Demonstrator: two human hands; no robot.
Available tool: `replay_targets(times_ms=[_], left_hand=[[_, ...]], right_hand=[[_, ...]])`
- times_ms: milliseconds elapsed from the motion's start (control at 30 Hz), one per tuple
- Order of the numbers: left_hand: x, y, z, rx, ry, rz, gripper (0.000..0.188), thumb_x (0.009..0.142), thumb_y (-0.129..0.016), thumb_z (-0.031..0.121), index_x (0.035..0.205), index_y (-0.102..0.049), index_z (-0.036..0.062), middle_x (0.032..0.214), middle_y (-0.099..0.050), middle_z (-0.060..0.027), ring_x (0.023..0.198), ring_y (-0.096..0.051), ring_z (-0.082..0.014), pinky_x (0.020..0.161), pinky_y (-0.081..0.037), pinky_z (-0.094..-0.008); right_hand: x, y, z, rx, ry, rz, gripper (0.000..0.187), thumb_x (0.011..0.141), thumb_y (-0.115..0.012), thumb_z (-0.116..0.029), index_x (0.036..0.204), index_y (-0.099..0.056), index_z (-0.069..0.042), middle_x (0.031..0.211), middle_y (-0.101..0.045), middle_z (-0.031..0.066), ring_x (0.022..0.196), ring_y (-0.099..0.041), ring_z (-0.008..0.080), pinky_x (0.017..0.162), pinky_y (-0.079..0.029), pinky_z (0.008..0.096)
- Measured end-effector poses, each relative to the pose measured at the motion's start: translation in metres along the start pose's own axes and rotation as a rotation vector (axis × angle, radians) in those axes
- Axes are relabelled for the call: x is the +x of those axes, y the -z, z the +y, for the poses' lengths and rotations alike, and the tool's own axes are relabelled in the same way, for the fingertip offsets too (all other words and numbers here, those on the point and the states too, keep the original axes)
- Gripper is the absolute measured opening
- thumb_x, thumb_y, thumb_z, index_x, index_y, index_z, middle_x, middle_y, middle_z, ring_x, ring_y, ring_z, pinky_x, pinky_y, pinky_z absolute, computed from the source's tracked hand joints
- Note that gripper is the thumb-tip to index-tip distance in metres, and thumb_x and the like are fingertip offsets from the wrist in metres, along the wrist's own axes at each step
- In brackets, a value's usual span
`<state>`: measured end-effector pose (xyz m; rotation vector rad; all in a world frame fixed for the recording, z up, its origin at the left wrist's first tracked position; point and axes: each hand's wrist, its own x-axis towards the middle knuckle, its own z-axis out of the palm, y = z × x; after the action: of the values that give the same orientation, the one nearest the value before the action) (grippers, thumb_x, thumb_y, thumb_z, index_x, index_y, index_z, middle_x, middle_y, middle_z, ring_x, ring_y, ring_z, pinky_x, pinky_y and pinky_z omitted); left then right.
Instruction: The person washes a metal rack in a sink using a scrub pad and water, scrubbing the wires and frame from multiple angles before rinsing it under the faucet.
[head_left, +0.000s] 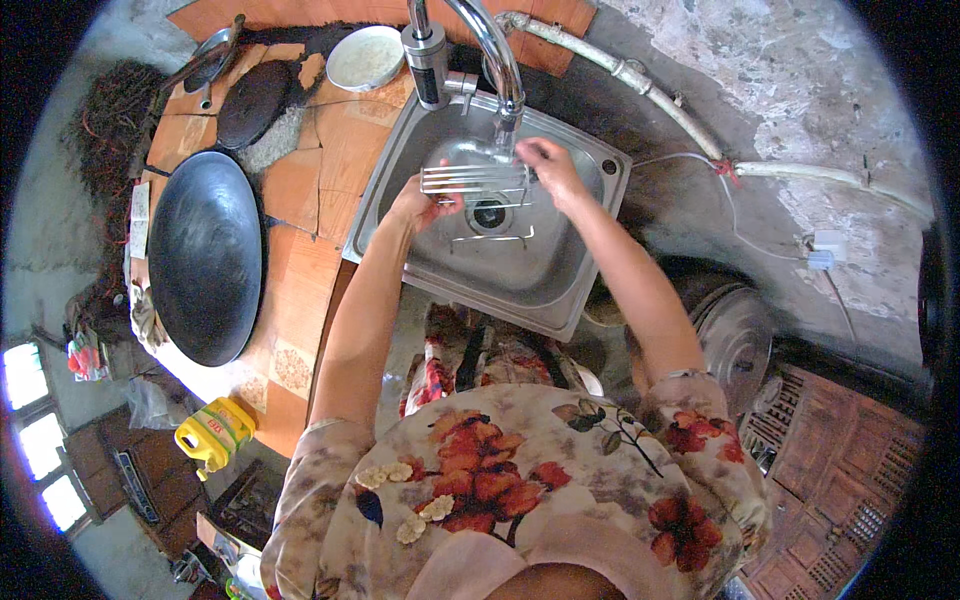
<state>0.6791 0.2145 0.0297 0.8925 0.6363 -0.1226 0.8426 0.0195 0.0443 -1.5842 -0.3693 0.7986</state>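
Over the steel sink (560,290), my left hand (425,203) is closed around the left end of a small metal wire rack (470,180). The rack lies level below the faucet spout (508,105), with several parallel bars showing. Thin bent wires of it show lower, over the drain (489,213). Close to the rack's right end is my right hand (552,168), its fingers curled together and slightly blurred. What those fingers pinch, if anything, cannot be made out.
Left of the sink, a tiled counter (300,270) bears a large black wok (207,258), a dark round lid (254,104) and a white bowl (365,57). A yellow jug (215,434) stands by the counter's near edge. At right are a large round metal lid (735,335) and a wooden cabinet (840,460).
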Motion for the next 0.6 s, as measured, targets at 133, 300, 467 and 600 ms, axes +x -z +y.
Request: replay_targets(times_ms=[133, 300, 467, 600], left_hand=[[0.01, 0.02, -0.016, -0.288, 0.035, -0.004, 0.025, 0.098, -0.044, 0.025, 0.089, -0.054, 0.0034, 0.067, -0.056, -0.0043, 0.051, -0.046, -0.0146, 0.067, -0.053, -0.036], [0.013, -0.015, -0.025, -0.351, -0.044, 0.151, 0.027, 0.1, -0.039, 0.023, 0.086, -0.051, 0.0023, 0.06, -0.044, -0.0015, 0.044, -0.037, -0.0134, 0.058, -0.05, -0.0339], [0.008, -0.034, -0.03, -0.315, -0.138, 0.089, 0.03, 0.099, -0.047, 0.028, 0.08, -0.051, 0.0056, 0.061, -0.043, -0.0011, 0.047, -0.037, -0.0111, 0.05, -0.044, -0.0274], [0.005, -0.039, -0.041, -0.345, -0.19, 0.202, 0.032, 0.096, -0.051, 0.035, 0.079, -0.05, 0.0075, 0.06, -0.042, 0.0002, 0.046, -0.036, -0.0107, 0.047, -0.043, -0.0279]], right_hand=[[-0.017, -0.015, -0.004, 0.312, -0.062, 0.324, 0.034, 0.092, -0.058, -0.034, 0.109, -0.058, -0.003, 0.099, -0.061, 0.0065, 0.081, -0.06, 0.0143, 0.069, -0.049, 0.0279], [-0.005, -0.062, 0.022, -0.263, -0.018, 0.45, 0.037, 0.093, -0.05, -0.023, 0.122, -0.048, 0.0, 0.111, -0.059, 0.0136, 0.104, -0.056, 0.0316, 0.093, -0.041, 0.0443], [0.005, -0.036, 0.016, 0.675, -0.357, 0.119, 0.021, 0.09, -0.053, -0.006, 0.111, -0.05, -0.005, 0.108, -0.058, 0.0099, 0.099, -0.058, 0.0246, 0.082, -0.053, 0.0474], [-0.013, -0.066, -0.011, 0.563, -0.283, 0.31, 0.027, 0.087, -0.057, 0.002, 0.112, -0.049, -0.006, 0.105, -0.058, 0.0122, 0.09, -0.062, 0.0259, 0.074, -0.058, 0.0397]])
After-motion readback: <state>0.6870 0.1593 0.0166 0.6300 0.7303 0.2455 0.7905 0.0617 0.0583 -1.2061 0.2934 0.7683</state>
